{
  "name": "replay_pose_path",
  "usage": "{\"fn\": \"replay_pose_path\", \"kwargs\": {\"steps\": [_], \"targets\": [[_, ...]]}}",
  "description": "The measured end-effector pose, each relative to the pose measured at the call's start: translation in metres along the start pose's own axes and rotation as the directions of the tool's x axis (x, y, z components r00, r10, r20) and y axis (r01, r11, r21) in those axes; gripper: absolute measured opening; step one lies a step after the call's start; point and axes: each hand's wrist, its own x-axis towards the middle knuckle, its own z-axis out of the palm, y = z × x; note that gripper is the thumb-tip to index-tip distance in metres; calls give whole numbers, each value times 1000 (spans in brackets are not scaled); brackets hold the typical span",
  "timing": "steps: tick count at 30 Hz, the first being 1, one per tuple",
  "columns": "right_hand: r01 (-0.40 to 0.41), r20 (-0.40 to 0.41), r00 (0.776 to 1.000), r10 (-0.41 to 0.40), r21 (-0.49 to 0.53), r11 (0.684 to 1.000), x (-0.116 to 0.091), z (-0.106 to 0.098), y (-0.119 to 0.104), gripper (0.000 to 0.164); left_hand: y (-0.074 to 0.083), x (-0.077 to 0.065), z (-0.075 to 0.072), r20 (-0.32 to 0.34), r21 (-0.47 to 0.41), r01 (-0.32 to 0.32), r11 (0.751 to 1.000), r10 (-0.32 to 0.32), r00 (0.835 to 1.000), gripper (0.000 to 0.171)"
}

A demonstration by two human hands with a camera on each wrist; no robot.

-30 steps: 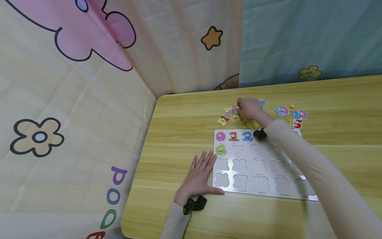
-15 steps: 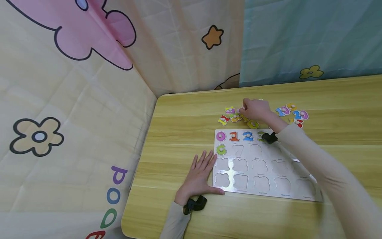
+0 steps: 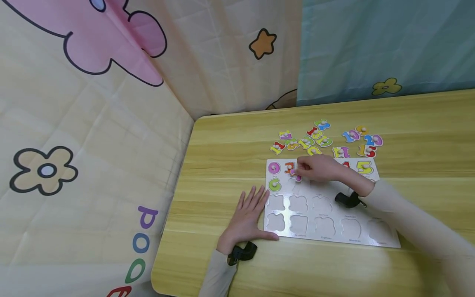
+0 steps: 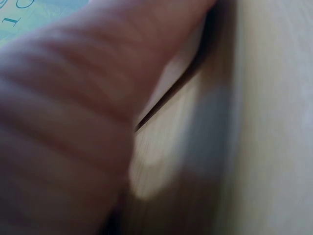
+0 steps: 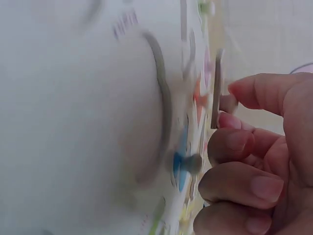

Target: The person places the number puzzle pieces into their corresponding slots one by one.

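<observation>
My right hand is over the upper part of a white number puzzle board, pinching a pink number 7 piece. In the right wrist view that piece appears edge-on, its small knob between thumb and forefinger, the other fingers curled below. The 7-shaped recess lies just beneath it in the head view. Spread along the board's left edge, my left hand lies with straight fingers, thumb at the lower corner. The left wrist view is filled mostly by that hand, blurred.
Pieces 0, 1, 5 and 6 sit in their recesses; the right hand hides part of the top row. Loose number pieces lie behind the board, such as a red-and-yellow one and a purple-and-blue one.
My right hand has come from the loose pieces toward me, over the board, bringing the pink 7 along. The left hand has stayed put.
</observation>
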Motion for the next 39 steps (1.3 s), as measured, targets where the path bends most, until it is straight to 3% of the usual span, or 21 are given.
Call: {"fn": "replay_pose_path", "kwargs": {"steps": [10, 17, 26, 39], "targets": [[13, 40, 999, -11, -74, 997, -9, 18, -8, 33, 0, 0, 1, -2, 10, 0, 1000, 0, 1000, 123], [6, 39, 999, -2, -94, 996, -10, 18, -10, 32, 0, 2, 1, 13, 19, 3, 1000, -3, 1000, 124], [-14, 108, 994, 24, -92, 996, -6, 17, -13, 35, 0, 2, 1, 0, 0, 3, 1000, -3, 1000, 123], [-41, 91, 994, 52, -117, 992, -8, 16, -15, 34, 0, 2, 2, 0, 3, 2, 1000, -2, 1000, 124]]}}
